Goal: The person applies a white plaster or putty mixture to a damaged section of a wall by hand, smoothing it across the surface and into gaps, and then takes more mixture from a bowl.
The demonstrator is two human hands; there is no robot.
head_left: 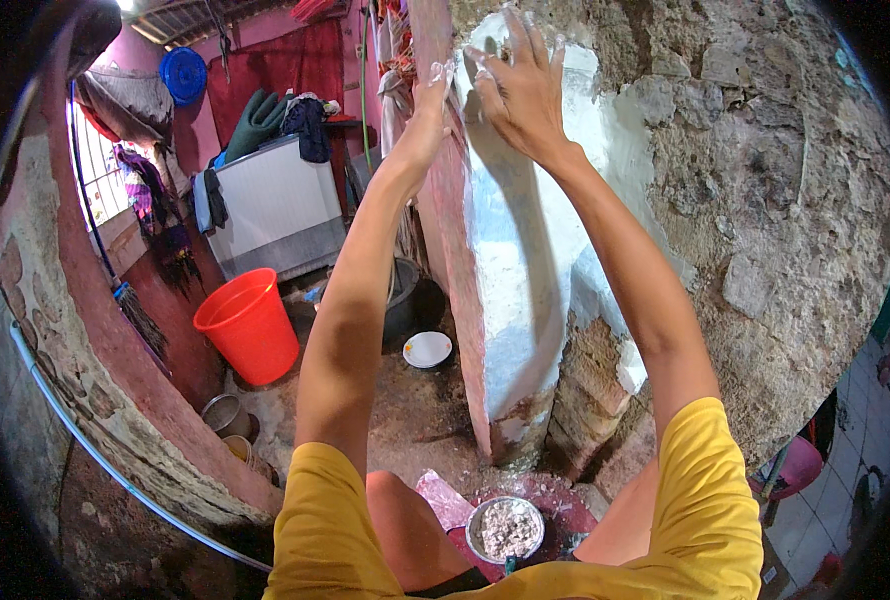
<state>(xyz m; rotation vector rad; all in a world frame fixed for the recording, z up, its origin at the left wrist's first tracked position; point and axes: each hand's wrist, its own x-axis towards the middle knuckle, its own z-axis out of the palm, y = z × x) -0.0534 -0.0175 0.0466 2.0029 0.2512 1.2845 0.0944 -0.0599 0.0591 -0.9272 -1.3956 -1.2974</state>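
Note:
My left hand is at the pillar's pink left edge, its white-smeared fingers bent against the corner. My right hand lies spread on the white plastered face, fingers apart and dusted white, near the top of that patch. Rough bare masonry surrounds the plaster to the right. Below, between my legs, a metal bowl holds lumpy white material, with a crumpled pink plastic bag beside it.
At left are a red bucket, a white chest appliance draped with cloths, a broom and a blue pipe. A white basin sits beside a dark tub. A pink object is at lower right.

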